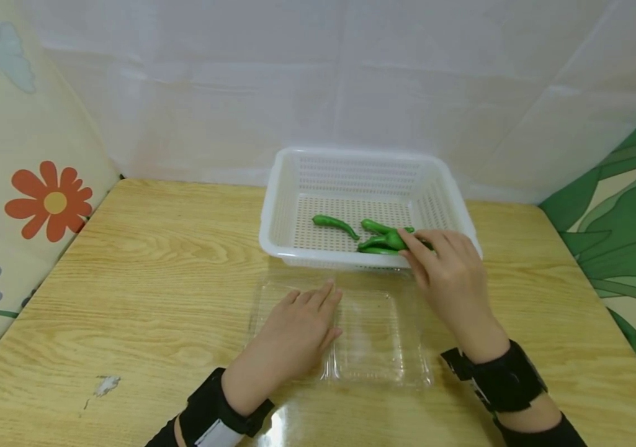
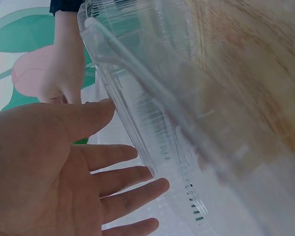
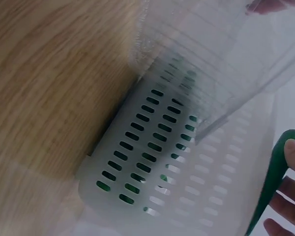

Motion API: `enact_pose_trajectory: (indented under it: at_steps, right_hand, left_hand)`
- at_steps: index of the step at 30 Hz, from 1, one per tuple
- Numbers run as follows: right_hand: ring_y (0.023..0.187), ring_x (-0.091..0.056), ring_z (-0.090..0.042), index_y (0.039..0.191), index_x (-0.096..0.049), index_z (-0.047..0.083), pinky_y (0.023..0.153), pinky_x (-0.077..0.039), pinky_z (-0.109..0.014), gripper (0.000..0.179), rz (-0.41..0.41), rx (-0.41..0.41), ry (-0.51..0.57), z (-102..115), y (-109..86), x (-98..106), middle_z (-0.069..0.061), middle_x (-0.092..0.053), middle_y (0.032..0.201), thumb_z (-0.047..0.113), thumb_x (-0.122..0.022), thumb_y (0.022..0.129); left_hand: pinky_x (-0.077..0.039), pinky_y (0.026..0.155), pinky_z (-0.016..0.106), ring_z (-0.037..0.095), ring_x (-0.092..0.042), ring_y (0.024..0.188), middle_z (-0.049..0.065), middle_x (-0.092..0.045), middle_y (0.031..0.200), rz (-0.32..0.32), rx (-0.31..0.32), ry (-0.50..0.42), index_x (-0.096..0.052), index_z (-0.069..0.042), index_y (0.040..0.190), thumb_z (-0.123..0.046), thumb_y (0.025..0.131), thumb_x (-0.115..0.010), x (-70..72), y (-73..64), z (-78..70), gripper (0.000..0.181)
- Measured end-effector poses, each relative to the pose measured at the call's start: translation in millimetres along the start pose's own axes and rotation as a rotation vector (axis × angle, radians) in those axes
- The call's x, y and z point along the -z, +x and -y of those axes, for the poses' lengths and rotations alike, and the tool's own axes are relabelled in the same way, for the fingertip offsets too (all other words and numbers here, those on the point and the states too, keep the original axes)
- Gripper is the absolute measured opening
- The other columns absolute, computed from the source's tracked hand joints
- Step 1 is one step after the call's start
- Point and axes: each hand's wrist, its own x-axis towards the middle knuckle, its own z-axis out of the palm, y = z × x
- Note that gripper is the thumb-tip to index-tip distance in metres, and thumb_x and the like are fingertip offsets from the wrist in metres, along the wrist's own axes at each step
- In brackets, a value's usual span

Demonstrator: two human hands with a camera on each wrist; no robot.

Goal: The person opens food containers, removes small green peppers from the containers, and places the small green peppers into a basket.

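Observation:
My right hand (image 1: pixel 454 282) reaches over the near right rim of a white perforated plastic basket (image 1: pixel 318 254). Between its thumb and fingers it pinches a green chili pepper (image 3: pixel 274 172). Several other green peppers lie on the basket floor; a single curved pepper (image 1: pixel 335 224) lies left of the cluster. In front of the basket sits a clear plastic clamshell box (image 1: pixel 370 335), opened out. My left hand (image 1: pixel 295 335) is over its left half with fingers extended. In the left wrist view, the thumb and fingertips are at the box's edge (image 2: pixel 125 125).
The wooden table (image 1: pixel 172 248) extends on both sides, with a worn patch (image 1: pixel 107 385) at the front left. A white cloth backdrop (image 1: pixel 211 93) hangs behind the basket. Printed panels flank the table, one with a red flower (image 1: pixel 55 202).

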Motion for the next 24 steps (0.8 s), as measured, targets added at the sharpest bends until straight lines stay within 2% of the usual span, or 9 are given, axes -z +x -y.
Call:
enact_pose_trajectory:
  at_steps: [5,10,15,20,24]
  right_hand:
    - [0.095,-0.060,-0.041,0.121,-0.068,-0.002,0.087,-0.049,-0.054,0.027,0.042,-0.068,0.014,-6,-1.1,-7,-0.023,-0.066,0.105,0.010,-0.065,0.097]
    - [0.099,-0.060,-0.040,0.123,-0.066,-0.002,0.089,-0.049,-0.053,0.036,0.061,-0.159,0.010,-10,-2.2,-11,-0.022,-0.067,0.108,-0.002,-0.071,0.088]
    - [0.101,-0.060,-0.041,0.123,-0.066,-0.003,0.090,-0.049,-0.054,0.034,0.046,-0.197,0.018,-12,-5.6,-12,-0.023,-0.067,0.111,0.000,-0.068,0.089]
    - [0.104,-0.060,-0.041,0.122,-0.065,-0.005,0.093,-0.047,-0.053,0.029,0.022,-0.207,0.070,-12,-9.8,-10,-0.023,-0.066,0.113,0.000,-0.058,0.094]
    - [0.107,-0.059,-0.042,0.122,-0.064,-0.007,0.096,-0.044,-0.053,0.030,-0.011,-0.212,0.107,-12,-14.2,-7,-0.023,-0.066,0.116,0.003,-0.051,0.097]
  left_hand:
    - [-0.041,0.108,0.044,0.025,-0.051,0.131,0.011,-0.042,0.153,-0.003,-0.002,-0.002,-0.044,-0.006,0.148,-0.041,0.102,-0.052,0.2,-0.5,0.2,0.058]
    - [-0.042,0.108,0.044,0.025,-0.051,0.131,0.012,-0.042,0.153,0.000,-0.002,-0.004,-0.044,-0.006,0.149,-0.041,0.103,-0.052,0.4,-1.2,0.2,0.058]
    - [-0.042,0.108,0.044,0.026,-0.051,0.131,0.012,-0.042,0.153,-0.003,-0.004,-0.008,-0.045,-0.005,0.148,-0.041,0.102,-0.052,0.0,-1.5,0.7,0.058]
    - [-0.042,0.108,0.044,0.028,-0.051,0.130,0.014,-0.045,0.150,-0.054,-0.028,-0.005,-0.045,-0.003,0.147,-0.039,0.102,-0.054,1.7,-0.4,3.2,0.059]
    - [-0.041,0.109,0.043,0.027,-0.050,0.130,0.012,-0.048,0.148,-0.108,-0.052,0.003,-0.042,-0.003,0.149,-0.036,0.101,-0.057,8.5,2.6,6.4,0.060]
